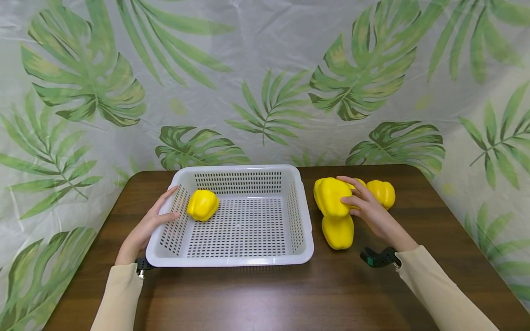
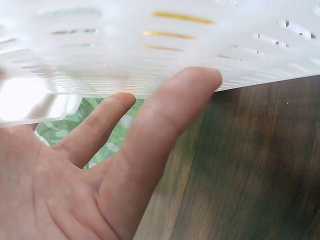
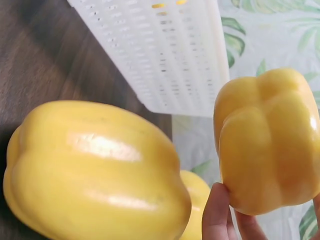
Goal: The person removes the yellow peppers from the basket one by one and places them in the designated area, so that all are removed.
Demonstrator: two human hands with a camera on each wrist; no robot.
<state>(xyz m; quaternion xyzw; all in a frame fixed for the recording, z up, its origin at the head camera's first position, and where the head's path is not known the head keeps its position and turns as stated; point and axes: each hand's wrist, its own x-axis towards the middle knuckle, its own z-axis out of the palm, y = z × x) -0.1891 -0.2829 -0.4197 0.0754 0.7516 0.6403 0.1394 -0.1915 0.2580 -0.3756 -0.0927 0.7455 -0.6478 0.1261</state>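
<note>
My right hand (image 1: 370, 207) grips a yellow bell pepper (image 1: 331, 197), with fingers on its right side. In the right wrist view this held bell pepper (image 3: 270, 145) is up at the right. Another yellow bell pepper (image 1: 338, 233) lies just below it on the table, large in the right wrist view. My left hand (image 1: 151, 225) touches the left side of a white perforated basket (image 1: 229, 262), thumb and fingers spread and fairly straight. One yellow bell pepper (image 1: 203, 205) sits inside the basket, near its left wall.
Further bell peppers (image 1: 382, 194) stand behind the right hand, one partly hidden by it. Everything rests on a dark wooden table (image 1: 256, 299). A leaf-patterned sheet (image 1: 265, 59) hangs beyond the table's far edge. Both wrists wear black bands (image 1: 378, 258).
</note>
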